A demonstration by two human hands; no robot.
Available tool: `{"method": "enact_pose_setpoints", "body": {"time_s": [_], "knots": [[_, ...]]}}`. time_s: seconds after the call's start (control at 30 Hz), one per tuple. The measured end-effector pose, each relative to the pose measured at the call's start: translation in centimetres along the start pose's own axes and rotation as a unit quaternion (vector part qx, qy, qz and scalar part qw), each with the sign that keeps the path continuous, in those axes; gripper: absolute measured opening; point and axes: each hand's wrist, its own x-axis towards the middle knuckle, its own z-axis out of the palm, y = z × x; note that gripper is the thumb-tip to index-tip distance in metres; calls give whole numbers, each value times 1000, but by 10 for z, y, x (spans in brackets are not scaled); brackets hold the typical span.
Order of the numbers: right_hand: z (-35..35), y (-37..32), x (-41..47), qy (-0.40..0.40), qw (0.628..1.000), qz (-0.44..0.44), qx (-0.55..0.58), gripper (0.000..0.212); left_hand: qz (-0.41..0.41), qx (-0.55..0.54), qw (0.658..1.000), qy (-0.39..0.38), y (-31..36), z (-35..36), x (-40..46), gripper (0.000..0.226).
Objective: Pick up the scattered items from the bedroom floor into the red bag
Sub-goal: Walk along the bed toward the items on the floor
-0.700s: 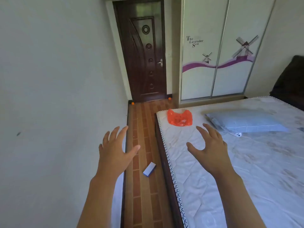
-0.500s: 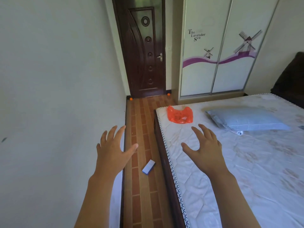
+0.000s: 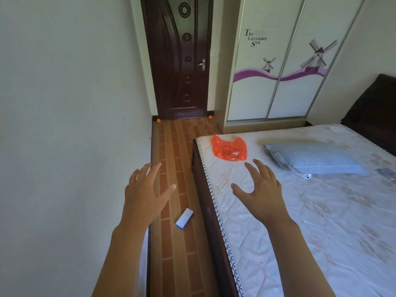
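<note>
Nothing appears collected yet. The crumpled red plastic bag (image 3: 229, 150) lies flat on the white quilted mattress (image 3: 300, 211) at its 11 o'clock corner, apparently empty. On the narrow brown brick-pattern floor (image 3: 177, 151), a small white-and-blue rectangular box (image 3: 184, 218) rests at 6 o'clock, and two small orange balls (image 3: 158, 120) sit at 12 o'clock by the dark wooden door (image 3: 177, 61). The left hand (image 3: 143, 194) and right hand (image 3: 260, 189) hover with fingers spread, holding nothing. Every pickup probably remains.
</note>
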Motion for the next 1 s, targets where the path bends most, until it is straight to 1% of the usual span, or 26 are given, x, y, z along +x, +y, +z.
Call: {"method": "enact_pose_setpoints", "body": {"time_s": [0.13,0.3,0.47,0.6,0.7,0.83,1.0], "knots": [[7,-3,27,4,1000,-20,1,86,-8,2,1000,0,-7,5,22,91],[27,5,72,0,999,-38,11,84,-28,-14,999,22,-10,20,55,95],[42,18,136,-17,998,-60,27,82,-44,9,999,25,10,25,99,93],[46,27,185,5,996,-76,54,82,-52,35,998,31,27,23,130,88],[54,32,208,-2,995,-75,63,86,-58,58,996,34,34,28,147,88],[65,37,227,-27,994,-61,84,94,-62,72,995,27,33,34,167,79],[83,37,254,-32,992,-44,112,95,-60,68,995,26,28,41,196,77]]}}
